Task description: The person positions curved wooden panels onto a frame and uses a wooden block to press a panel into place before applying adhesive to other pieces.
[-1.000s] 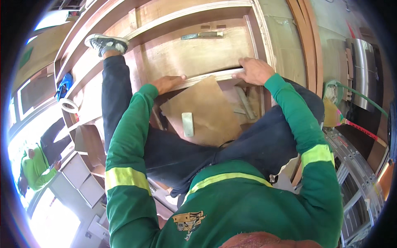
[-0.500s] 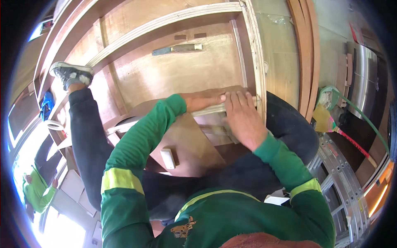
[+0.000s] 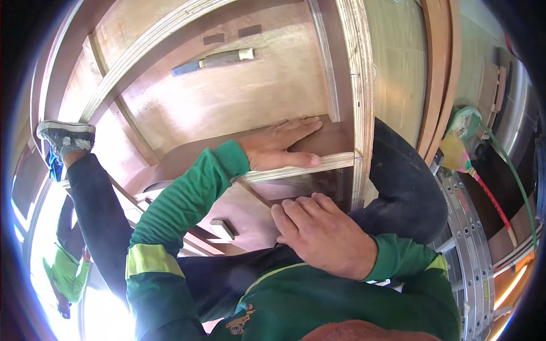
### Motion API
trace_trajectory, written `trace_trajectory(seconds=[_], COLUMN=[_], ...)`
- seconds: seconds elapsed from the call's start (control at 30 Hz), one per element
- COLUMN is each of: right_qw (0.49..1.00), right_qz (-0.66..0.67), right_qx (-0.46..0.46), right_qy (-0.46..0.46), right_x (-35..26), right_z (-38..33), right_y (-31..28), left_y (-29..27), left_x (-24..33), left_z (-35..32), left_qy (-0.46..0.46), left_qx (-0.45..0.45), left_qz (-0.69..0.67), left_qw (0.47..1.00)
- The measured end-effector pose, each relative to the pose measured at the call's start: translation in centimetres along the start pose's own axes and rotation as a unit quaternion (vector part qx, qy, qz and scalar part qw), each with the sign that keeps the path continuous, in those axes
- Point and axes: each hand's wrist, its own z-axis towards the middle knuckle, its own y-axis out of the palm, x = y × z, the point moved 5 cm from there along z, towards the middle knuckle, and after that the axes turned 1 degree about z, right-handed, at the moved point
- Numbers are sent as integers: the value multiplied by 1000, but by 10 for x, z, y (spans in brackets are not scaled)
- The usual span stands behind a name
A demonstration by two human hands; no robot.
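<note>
Where a brown-faced plywood board with a pale, layered edge reaches a long, pale plywood upright, the left hand lies on the board's brown face.

Left hand: palm down, fingers spread, thumb over the edge nearer the person; flat contact, not wrapped around.
Right hand: on the person's side of the board, apart from it; back uppermost, fingers loosely bent, unclenched; nothing shows in it, palm hidden.
Board: right end at the upright; tightness of that meeting cannot be told.
Beyond the board: broad, pale, glossy wooden panel, bearing a long hand tool with a flat blue-grey blade and a dark, pale-tipped handle, well apart from both hands.
Nearer the person than the board, toward its left: small, pale rectangular block on a thin reddish-brown sheet.

Handling notes, by judgement: the spread palm suits steadying the board, since it distributes pressure; weight set closer to the upright would likely govern that end better. The free hand could check the near edge by touch, lightly, as layered plywood may splinter. Fingertips are best kept out of the corner at the upright, a likely pinch point.
</note>
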Motion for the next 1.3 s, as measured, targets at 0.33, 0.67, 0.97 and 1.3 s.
trace_trajectory(seconds=[0.33,0.67,0.97,1.3], right_qw=[987,985,984,982], right_qz=[-20,-6,-55,-90], right_qx=[158,150,132,77], right_qy=[28,79,110,147], right_x=[21,39,66,75], right_z=[9,15,30,48], right_y=[-17,-11,9,9], left_y=[-2,1,3,-13], left_x=[3,-14,-18,-9], left_z=[8,12,15,-67], left_qy=[46,97,118,-179], left_qx=[20,75,105,69], left_qz=[-9,-38,-75,76], left_qw=[999,992,984,978])
